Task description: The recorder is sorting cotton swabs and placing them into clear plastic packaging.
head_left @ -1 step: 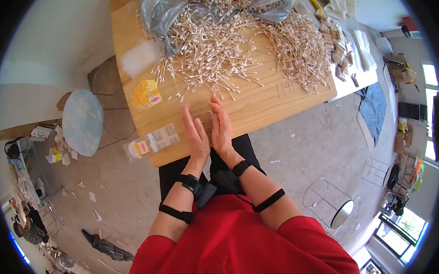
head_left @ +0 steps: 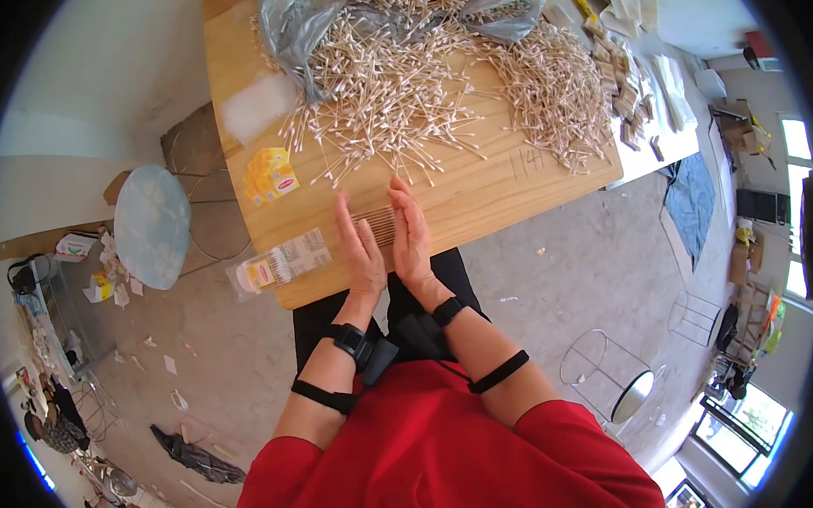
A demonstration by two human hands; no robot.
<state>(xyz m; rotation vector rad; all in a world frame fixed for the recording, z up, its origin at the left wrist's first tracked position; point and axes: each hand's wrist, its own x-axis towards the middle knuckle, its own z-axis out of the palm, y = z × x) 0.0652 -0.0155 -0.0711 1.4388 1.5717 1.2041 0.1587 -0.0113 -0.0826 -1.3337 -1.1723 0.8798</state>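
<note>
My left hand (head_left: pixel 361 254) and my right hand (head_left: pixel 411 239) face each other at the table's near edge, fingers straight and pointing away from me. Between the palms lies a bundle of cotton swabs (head_left: pixel 379 224), its thin sticks running crosswise from hand to hand. The palms press on the stick ends and hide them. Left of my left hand is a clear plastic packet (head_left: pixel 303 253) with a yellow-and-white label and swabs inside. Beyond my fingers spreads a large loose pile of cotton swabs (head_left: pixel 374 103), with a second pile (head_left: pixel 558 96) to its right.
Yellow printed cards (head_left: pixel 269 175) and a stack of clear bags (head_left: pixel 258 109) lie on the left of the wooden table (head_left: pixel 485 193). A grey plastic bag (head_left: pixel 300 34) covers the far pile. Small bundles (head_left: pixel 629 94) sit at right. A round stool (head_left: pixel 631 397) stands on the floor.
</note>
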